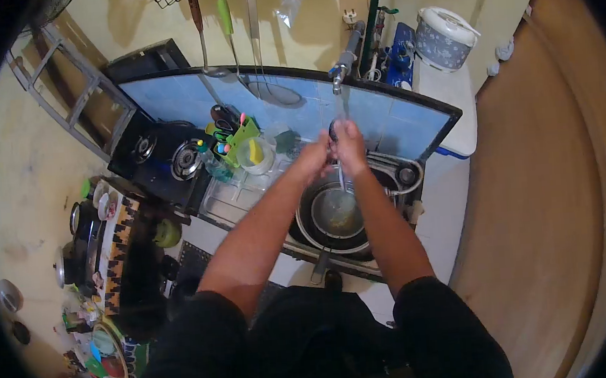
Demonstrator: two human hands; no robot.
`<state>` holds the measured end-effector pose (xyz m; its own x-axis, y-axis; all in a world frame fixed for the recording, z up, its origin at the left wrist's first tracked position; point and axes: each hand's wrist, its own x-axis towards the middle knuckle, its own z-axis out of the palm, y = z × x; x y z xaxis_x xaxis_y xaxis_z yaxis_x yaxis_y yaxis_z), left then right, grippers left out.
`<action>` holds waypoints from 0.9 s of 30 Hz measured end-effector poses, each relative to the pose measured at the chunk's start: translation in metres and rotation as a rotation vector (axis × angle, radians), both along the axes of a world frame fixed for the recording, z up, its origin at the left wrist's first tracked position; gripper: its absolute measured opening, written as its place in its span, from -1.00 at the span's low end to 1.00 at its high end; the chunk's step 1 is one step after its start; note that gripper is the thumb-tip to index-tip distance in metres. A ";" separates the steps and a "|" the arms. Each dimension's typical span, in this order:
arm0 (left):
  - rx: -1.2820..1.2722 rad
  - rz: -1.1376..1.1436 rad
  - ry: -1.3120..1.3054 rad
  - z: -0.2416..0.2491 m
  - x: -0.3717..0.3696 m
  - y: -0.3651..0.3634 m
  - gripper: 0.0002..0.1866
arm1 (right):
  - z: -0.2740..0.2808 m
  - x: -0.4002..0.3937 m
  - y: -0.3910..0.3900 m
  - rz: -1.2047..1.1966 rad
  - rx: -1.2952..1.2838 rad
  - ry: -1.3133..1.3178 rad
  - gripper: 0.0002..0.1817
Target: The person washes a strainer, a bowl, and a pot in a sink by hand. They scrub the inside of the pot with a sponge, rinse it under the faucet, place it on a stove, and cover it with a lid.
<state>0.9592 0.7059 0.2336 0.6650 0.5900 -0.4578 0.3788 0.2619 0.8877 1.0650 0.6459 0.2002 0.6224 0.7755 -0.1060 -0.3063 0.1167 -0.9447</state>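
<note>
No text, label, brand, number or sign can be read on anything in the head view.

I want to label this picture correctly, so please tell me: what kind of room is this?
It looks like a home kitchen: a two-burner stove, a rice cooker and a wall tap above a sink holding pans.

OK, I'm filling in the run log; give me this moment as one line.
left hand and right hand: together below tap | between hands: dark item, partly hidden | beneath: cookware
</note>
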 end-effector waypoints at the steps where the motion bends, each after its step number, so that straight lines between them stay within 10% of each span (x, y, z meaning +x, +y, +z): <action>1: -0.206 0.004 -0.065 -0.005 -0.006 -0.017 -0.34 | -0.003 -0.005 -0.001 0.004 -0.003 -0.006 -0.72; 5: -0.416 -0.069 -0.094 -0.021 -0.011 -0.034 -0.31 | -0.016 -0.018 -0.003 -0.130 0.193 -0.112 -0.68; 11: -0.606 -0.055 -0.156 -0.016 -0.013 -0.018 -0.24 | -0.018 0.005 -0.015 -0.004 -0.233 -0.559 -0.62; 13: -0.372 -0.070 -0.077 -0.015 -0.009 -0.011 -0.32 | -0.005 0.004 -0.024 0.116 0.029 0.163 -0.59; 16: -0.154 -0.026 -0.032 -0.038 0.001 -0.001 -0.47 | -0.003 0.004 -0.030 0.158 0.042 0.345 -0.57; 27: -0.246 -0.041 -0.434 -0.041 -0.008 -0.013 -0.87 | -0.003 0.002 -0.032 0.158 -0.041 0.002 -0.64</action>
